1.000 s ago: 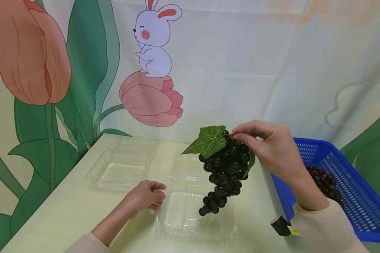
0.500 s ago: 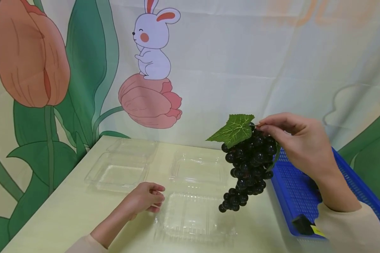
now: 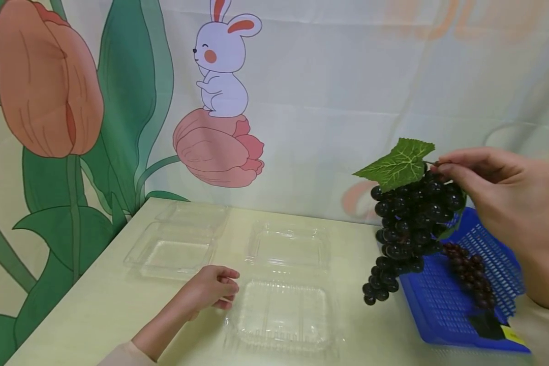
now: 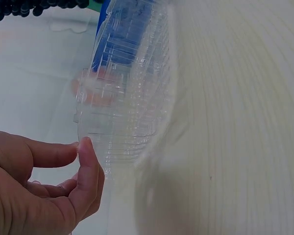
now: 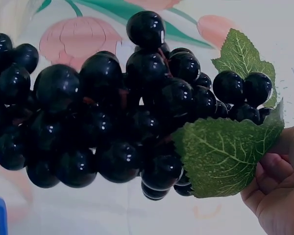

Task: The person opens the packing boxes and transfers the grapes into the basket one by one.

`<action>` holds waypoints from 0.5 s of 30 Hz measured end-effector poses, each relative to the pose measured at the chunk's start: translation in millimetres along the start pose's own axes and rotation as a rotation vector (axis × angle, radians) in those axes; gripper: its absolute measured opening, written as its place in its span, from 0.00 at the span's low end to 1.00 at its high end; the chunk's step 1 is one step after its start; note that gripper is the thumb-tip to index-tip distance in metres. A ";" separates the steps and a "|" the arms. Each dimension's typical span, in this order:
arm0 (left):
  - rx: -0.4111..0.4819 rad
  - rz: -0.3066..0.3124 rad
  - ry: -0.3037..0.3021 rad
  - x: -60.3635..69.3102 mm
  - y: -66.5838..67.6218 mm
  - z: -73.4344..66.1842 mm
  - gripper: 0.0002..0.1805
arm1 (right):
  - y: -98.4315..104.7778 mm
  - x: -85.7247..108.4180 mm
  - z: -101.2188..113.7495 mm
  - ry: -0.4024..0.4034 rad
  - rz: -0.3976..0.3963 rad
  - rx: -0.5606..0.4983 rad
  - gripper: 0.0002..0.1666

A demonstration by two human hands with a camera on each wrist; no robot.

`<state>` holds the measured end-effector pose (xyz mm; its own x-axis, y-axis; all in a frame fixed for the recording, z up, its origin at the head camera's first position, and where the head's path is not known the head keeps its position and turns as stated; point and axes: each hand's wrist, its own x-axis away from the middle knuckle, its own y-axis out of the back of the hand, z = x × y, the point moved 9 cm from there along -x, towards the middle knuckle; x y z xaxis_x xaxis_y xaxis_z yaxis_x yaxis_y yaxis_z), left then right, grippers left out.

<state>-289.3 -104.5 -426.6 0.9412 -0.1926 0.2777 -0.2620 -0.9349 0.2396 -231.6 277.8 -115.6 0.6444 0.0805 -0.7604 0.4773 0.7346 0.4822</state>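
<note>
A bunch of black grapes (image 3: 404, 223) with green leaves (image 3: 400, 165) hangs in the air, right of centre in the head view. My right hand (image 3: 508, 193) pinches its stem between thumb and fingers; in the right wrist view a leaf partly hides the fingertips. The bunch hangs left of and partly in front of the blue basket (image 3: 421, 325). At lower left, my left hand (image 3: 212, 290) stays by the left edge of a clear plastic container (image 3: 283, 315). In the left wrist view, thumb and index finger pinch that container's rim (image 4: 83, 115).
Inside the basket lies a bunch of reddish-brown grapes (image 3: 473, 277). A clear container (image 3: 174, 254) stands open at the table's back left. Behind the nearer container is another clear piece (image 3: 288, 246), possibly its lid. A printed cloth (image 3: 329, 127) hangs behind the table.
My right hand has carried the black grapes rightward and slightly up, from above the nearer clear container to beside the blue basket. The left hand has stayed in place.
</note>
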 end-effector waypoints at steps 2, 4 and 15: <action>0.000 0.000 0.000 0.4 -0.4 -0.3 0.20 | 7.5 -0.9 -3.9 0.026 -0.011 -0.035 0.12; -0.002 0.001 -0.001 0.6 -0.7 -0.5 0.20 | 14.2 -2.6 -10.2 0.059 -0.010 -0.181 0.12; 0.013 -0.005 -0.005 1.6 -0.1 -1.2 0.20 | 52.3 -6.1 -48.6 -0.055 -0.111 -0.220 0.22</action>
<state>-288.0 -104.4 -425.1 0.9436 -0.1891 0.2719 -0.2543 -0.9396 0.2291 -239.5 348.5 -106.9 0.6298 -0.0408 -0.7757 0.4088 0.8665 0.2864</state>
